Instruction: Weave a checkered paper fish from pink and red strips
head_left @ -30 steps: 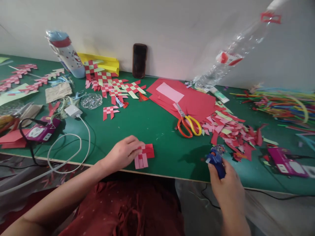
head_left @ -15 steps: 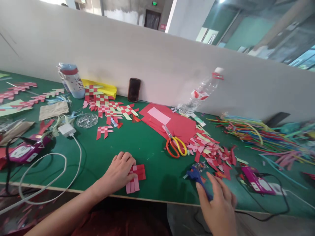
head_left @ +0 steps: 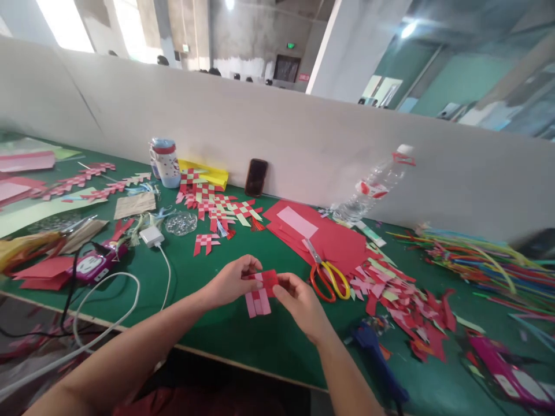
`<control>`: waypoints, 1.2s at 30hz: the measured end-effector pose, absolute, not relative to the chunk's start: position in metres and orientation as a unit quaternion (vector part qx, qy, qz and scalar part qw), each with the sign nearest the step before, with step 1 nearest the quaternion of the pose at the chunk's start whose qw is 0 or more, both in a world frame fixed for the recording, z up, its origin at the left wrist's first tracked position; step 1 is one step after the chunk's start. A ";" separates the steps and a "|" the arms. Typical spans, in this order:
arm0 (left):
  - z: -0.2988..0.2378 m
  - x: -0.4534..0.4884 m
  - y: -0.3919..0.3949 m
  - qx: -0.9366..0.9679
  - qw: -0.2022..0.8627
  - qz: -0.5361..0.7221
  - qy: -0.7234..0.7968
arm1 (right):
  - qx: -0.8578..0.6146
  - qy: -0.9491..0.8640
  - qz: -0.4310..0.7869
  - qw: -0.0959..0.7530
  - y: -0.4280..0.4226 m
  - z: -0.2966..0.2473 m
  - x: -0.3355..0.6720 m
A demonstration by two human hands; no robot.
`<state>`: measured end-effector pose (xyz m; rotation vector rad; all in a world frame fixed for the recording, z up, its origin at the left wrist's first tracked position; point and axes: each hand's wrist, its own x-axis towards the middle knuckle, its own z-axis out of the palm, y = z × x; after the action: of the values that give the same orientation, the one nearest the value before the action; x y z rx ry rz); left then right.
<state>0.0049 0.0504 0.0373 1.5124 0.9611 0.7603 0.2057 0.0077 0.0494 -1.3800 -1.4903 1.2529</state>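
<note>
A small woven piece of red and pink paper strips (head_left: 260, 303) is held in front of me, its pink ends hanging down. My left hand (head_left: 234, 279) pinches it at the left side, thumb in front. On the right, my right hand (head_left: 300, 301) grips the red end between thumb and fingers. Scissors with orange and yellow handles (head_left: 328, 279) lie just beyond my right hand. A blue glue gun (head_left: 376, 357) rests on the table to the right of my right forearm, apart from both hands.
Woven paper pieces (head_left: 207, 202) spread at the back left, near a cup (head_left: 167, 167) and a phone (head_left: 256, 177). Red sheets (head_left: 286, 231), paper scraps (head_left: 403, 300) and a tilted plastic bottle (head_left: 373, 188) occupy the right. A white cable (head_left: 135, 309) loops at left.
My right hand has left the glue gun and come over to the woven paper, gripping its right end. The paper, earlier under my left hand on the table, is now in both hands. The view has shifted.
</note>
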 end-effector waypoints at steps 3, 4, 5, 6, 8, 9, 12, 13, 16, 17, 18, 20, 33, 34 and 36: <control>0.044 0.009 0.072 0.627 0.581 0.340 0.393 | -0.522 -0.588 0.480 0.389 0.035 0.055 0.193; 0.045 0.010 0.078 0.624 0.583 0.344 0.391 | -0.519 -0.589 0.476 0.397 0.043 0.056 0.190; 0.046 0.011 0.084 0.620 0.583 0.349 0.393 | -0.515 -0.591 0.471 0.404 0.051 0.056 0.188; 0.045 0.012 0.089 0.615 0.583 0.355 0.395 | -0.512 -0.593 0.467 0.410 0.058 0.056 0.187; 0.042 0.014 0.096 0.600 0.586 0.368 0.401 | -0.507 -0.598 0.458 0.418 0.068 0.053 0.185; 0.040 0.015 0.098 0.592 0.588 0.375 0.404 | -0.506 -0.600 0.454 0.422 0.072 0.051 0.185; 0.030 0.018 0.101 0.567 0.594 0.387 0.420 | -0.508 -0.596 0.449 0.430 0.076 0.040 0.184; 0.027 0.018 0.101 0.559 0.598 0.389 0.423 | -0.510 -0.592 0.450 0.432 0.076 0.037 0.184; 0.021 0.017 0.100 0.534 0.626 0.386 0.417 | -0.521 -0.573 0.452 0.442 0.074 0.027 0.184; 0.020 0.017 0.100 0.524 0.641 0.383 0.410 | -0.527 -0.564 0.452 0.447 0.073 0.025 0.185; 0.020 0.016 0.100 0.514 0.657 0.377 0.403 | -0.533 -0.554 0.451 0.453 0.073 0.023 0.186; 0.018 0.016 0.101 0.492 0.689 0.363 0.390 | -0.544 -0.537 0.449 0.463 0.073 0.021 0.189; 0.011 0.018 0.098 0.454 0.746 0.333 0.356 | -0.530 -0.473 0.503 0.493 0.075 0.018 0.189; 0.011 0.018 0.097 0.454 0.746 0.333 0.354 | -0.531 -0.468 0.504 0.495 0.074 0.017 0.188; 0.012 0.018 0.097 0.455 0.745 0.337 0.353 | -0.532 -0.459 0.504 0.502 0.074 0.016 0.188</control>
<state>0.0180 0.0966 0.0121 0.9955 0.7740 0.7376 0.1882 0.0740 0.0157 -1.2844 -1.1092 1.2187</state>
